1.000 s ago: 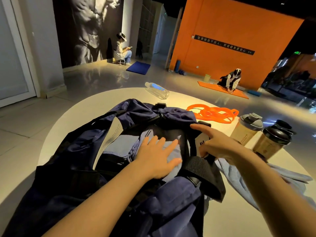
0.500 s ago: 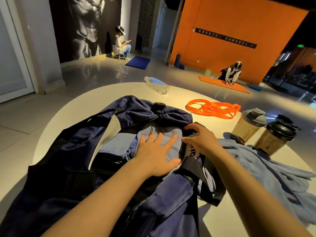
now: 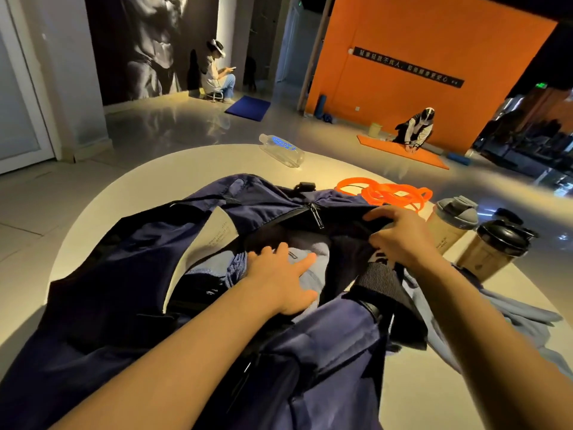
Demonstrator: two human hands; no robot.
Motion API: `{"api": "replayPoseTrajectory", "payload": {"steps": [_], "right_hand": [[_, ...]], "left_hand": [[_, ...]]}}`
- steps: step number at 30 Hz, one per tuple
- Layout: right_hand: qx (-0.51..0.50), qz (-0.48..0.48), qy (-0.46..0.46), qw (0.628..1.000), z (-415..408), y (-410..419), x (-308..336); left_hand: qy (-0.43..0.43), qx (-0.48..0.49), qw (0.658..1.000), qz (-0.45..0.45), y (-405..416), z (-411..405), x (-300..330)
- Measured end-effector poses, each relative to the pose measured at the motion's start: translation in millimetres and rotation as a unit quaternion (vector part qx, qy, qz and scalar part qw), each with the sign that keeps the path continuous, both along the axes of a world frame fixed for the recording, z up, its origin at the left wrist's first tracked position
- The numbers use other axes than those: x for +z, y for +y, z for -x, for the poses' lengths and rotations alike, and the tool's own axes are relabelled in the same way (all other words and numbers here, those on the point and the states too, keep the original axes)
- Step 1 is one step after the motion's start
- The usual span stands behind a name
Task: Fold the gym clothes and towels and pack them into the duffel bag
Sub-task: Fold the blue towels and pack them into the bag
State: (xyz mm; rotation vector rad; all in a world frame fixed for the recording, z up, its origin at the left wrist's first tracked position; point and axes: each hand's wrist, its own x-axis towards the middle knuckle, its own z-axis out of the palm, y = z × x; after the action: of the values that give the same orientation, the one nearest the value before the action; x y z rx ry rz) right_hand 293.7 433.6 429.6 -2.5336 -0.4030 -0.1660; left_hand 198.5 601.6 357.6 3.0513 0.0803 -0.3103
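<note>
With my left hand (image 3: pixel 279 282) flat on the soft, light folded cloth (image 3: pixel 313 259) inside the limp duffel bag (image 3: pixel 130 274) at frame centre, my right hand (image 3: pixel 400 240) grips its floppy rim, the best hold.

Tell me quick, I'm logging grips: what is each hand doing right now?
Left hand: open, fingers flat on the light blue folded cloth inside the navy duffel bag.
Right hand: gripping the bag's dark rim.
</note>
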Motion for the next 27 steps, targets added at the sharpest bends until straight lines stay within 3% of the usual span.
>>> {"api": "replayPoseTrajectory", "payload": {"steps": [3,8,13,20,24,27], "right_hand": [[0.017,-0.025,0.021,0.999,5.0,-0.1,-5.6],[0.042,-0.096,0.045,0.993,5.9,9.1,-6.6],[0.041,-0.064,0.02,0.997,-0.5,5.4,4.5],[0.042,-0.116,0.064,0.99,5.8,5.9,4.2],[0.031,-0.17,0.129,0.977,14.1,10.6,-2.4],[0.033,-0.205,0.152,0.966,19.4,15.5,-11.3]], "left_hand": [[0.016,0.006,0.999,-0.028,-7.5,-4.8,11.4],[-0.128,-0.081,0.988,-0.039,-13.3,-9.7,6.4],[-0.008,-0.059,0.998,0.014,0.3,-20.0,0.7],[0.006,-0.049,0.999,0.014,-5.3,-24.2,1.4],[-0.049,-0.058,0.997,0.013,-6.7,-18.5,-5.1],[-0.16,-0.026,0.983,0.086,-3.1,-9.7,-2.2]]}}
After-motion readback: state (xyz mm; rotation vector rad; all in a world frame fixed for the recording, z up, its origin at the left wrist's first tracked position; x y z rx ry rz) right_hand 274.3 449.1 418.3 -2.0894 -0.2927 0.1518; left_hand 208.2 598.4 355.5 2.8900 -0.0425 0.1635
